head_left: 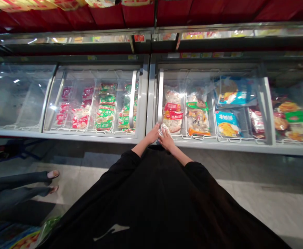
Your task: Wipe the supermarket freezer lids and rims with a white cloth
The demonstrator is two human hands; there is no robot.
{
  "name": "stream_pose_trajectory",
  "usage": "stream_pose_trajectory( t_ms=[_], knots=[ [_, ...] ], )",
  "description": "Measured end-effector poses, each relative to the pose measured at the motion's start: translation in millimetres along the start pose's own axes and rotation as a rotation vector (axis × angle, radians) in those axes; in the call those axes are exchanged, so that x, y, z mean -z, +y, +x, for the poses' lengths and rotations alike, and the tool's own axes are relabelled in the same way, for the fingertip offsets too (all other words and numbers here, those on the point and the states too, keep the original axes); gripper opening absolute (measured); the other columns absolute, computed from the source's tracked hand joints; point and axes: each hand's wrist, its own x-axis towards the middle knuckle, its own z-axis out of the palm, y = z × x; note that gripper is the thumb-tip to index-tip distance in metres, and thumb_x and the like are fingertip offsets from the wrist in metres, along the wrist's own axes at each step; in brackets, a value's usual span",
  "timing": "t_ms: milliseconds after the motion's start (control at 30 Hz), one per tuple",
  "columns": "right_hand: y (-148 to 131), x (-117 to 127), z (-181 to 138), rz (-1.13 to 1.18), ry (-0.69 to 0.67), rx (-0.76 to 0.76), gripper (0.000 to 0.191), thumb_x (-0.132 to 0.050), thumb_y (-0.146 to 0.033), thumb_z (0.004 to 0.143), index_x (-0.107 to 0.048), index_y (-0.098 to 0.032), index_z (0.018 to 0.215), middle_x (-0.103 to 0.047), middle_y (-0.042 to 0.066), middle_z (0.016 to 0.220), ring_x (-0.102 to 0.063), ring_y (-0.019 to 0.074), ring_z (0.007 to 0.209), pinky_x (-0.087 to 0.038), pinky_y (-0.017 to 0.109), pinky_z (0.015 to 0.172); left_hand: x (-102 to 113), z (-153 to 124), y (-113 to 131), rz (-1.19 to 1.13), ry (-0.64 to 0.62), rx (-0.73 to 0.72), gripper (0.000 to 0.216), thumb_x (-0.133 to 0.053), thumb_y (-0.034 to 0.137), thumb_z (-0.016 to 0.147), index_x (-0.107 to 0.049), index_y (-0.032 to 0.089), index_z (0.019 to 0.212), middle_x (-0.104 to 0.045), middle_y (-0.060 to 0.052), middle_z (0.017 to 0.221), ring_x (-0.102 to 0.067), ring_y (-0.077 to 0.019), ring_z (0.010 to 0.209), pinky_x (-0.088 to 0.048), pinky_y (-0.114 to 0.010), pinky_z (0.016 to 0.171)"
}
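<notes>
My left hand (153, 134) and my right hand (166, 139) meet at the front edge of the right chest freezer (219, 147). Between them they hold a small white crumpled thing (163, 129), perhaps a cloth or a bag, pressed against the rim near the lower end of the sliding lid's handle (160, 97). Fingers of both hands are curled about it. Just behind the hands lie red-and-white frozen food bags (172, 112) in a wire basket. Black sleeves cover my arms.
A second freezer (94, 136) stands to the left with its lid shut over green and red packs. Blue and orange bags (228, 123) fill baskets to the right. Another person's legs and feet (51, 174) stretch in from the left floor. Red shelving runs above.
</notes>
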Motion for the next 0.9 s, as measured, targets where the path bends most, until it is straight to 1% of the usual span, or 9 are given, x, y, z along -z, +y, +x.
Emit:
stream_pose_trajectory(
  t_ms=[167,333,400,467,567,667,733,800,900],
  knots=[
    [49,8,-48,-0.021,-0.016,-0.124,0.06,-0.039,-0.043,0.108,-0.039,-0.031,0.166,-0.022,0.001,0.179,-0.015,0.0256,0.167,-0.022,0.047,0.134,10,-22,-13,-0.033,0.015,0.021,0.068,-0.035,0.027,0.105,-0.021,0.017,0.171,-0.015,-0.009,0.179,-0.011,-0.0201,0.166,-0.013,-0.042,0.137],
    [121,26,-117,-0.041,-0.001,-0.456,0.071,-0.024,-0.044,0.108,-0.017,-0.016,0.173,-0.013,0.015,0.18,-0.017,0.0341,0.166,-0.028,0.058,0.129,18,-36,-21,-0.028,0.046,0.078,0.067,-0.035,0.028,0.105,-0.023,0.018,0.17,-0.015,-0.007,0.179,-0.012,-0.0195,0.166,-0.011,-0.04,0.137],
    [134,28,-127,-0.033,0.003,-0.54,0.073,-0.019,-0.045,0.108,-0.009,-0.012,0.173,-0.009,0.019,0.179,-0.017,0.0369,0.165,-0.029,0.062,0.127,14,-37,-18,-0.013,0.04,0.096,0.066,-0.035,0.027,0.105,-0.025,0.017,0.17,-0.016,-0.008,0.179,-0.013,-0.0194,0.166,-0.012,-0.04,0.137],
    [130,24,-121,-0.022,0.012,-0.566,0.075,-0.015,-0.046,0.108,-0.004,-0.009,0.172,-0.005,0.023,0.179,-0.016,0.0393,0.165,-0.027,0.067,0.126,4,-33,-10,0.007,0.024,0.106,0.066,-0.036,0.026,0.104,-0.026,0.017,0.169,-0.019,-0.009,0.178,-0.015,-0.0195,0.165,-0.014,-0.041,0.136],
    [96,11,-94,-0.008,0.023,-0.454,0.075,-0.02,-0.048,0.108,-0.009,-0.011,0.172,-0.004,0.022,0.179,-0.012,0.0395,0.166,-0.022,0.07,0.127,-16,-19,7,0.038,-0.009,0.106,0.066,-0.039,0.026,0.103,-0.029,0.015,0.168,-0.022,-0.011,0.177,-0.019,-0.0204,0.165,-0.017,-0.042,0.136],
    [56,1,-64,0.013,0.001,-0.173,0.067,-0.036,-0.051,0.107,-0.033,-0.024,0.169,-0.018,0.009,0.179,-0.015,0.0307,0.166,-0.02,0.056,0.132,-37,-5,26,0.067,-0.027,0.102,0.066,-0.041,0.026,0.102,-0.031,0.016,0.167,-0.025,-0.012,0.177,-0.021,-0.0208,0.164,-0.02,-0.042,0.136],
    [45,-1,-53,0.024,-0.015,-0.012,0.06,-0.04,-0.052,0.107,-0.045,-0.03,0.163,-0.028,0.003,0.177,-0.019,0.0238,0.166,-0.02,0.048,0.134,-49,1,38,0.086,-0.029,0.103,0.065,-0.04,0.025,0.102,-0.033,0.017,0.166,-0.028,-0.011,0.176,-0.022,-0.0206,0.164,-0.021,-0.043,0.135],
    [53,2,-52,0.027,-0.02,0.075,0.057,-0.041,-0.05,0.107,-0.05,-0.032,0.16,-0.034,0.001,0.175,-0.023,0.0203,0.165,-0.021,0.044,0.134,-60,7,49,0.103,-0.029,0.106,0.064,-0.039,0.024,0.102,-0.035,0.016,0.165,-0.031,-0.011,0.175,-0.025,-0.0206,0.164,-0.023,-0.042,0.135],
    [100,12,-70,0.019,0.0,0.061,0.059,-0.038,-0.047,0.108,-0.044,-0.028,0.164,-0.029,0.004,0.177,-0.022,0.0229,0.165,-0.022,0.048,0.133,-77,15,66,0.128,-0.034,0.115,0.063,-0.04,0.023,0.101,-0.038,0.015,0.163,-0.035,-0.012,0.173,-0.028,-0.0211,0.163,-0.025,-0.042,0.134]
  ],
)
